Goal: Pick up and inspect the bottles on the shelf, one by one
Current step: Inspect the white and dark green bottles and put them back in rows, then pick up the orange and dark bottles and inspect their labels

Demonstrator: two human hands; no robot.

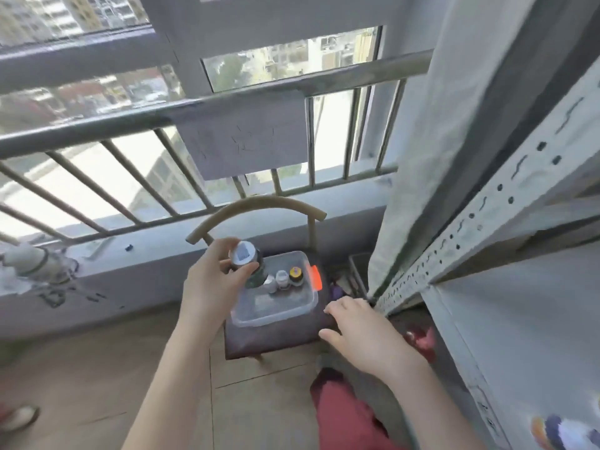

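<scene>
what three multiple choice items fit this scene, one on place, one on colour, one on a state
1. Where do the small bottles stand? A on the floor B in the clear container on the chair C on the railing
2. What colour is the container's clasp? A blue B orange C green
3. What is the right hand doing? A gripping a bottle B gripping the curtain C open, holding nothing
Key: B, its walls surround them; B, it shows orange; C, fingers spread, only the left hand holds a bottle.

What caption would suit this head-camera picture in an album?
Left hand holds up a bottle; more small bottles stand in a clear container on a chair, right hand open nearby.
</scene>
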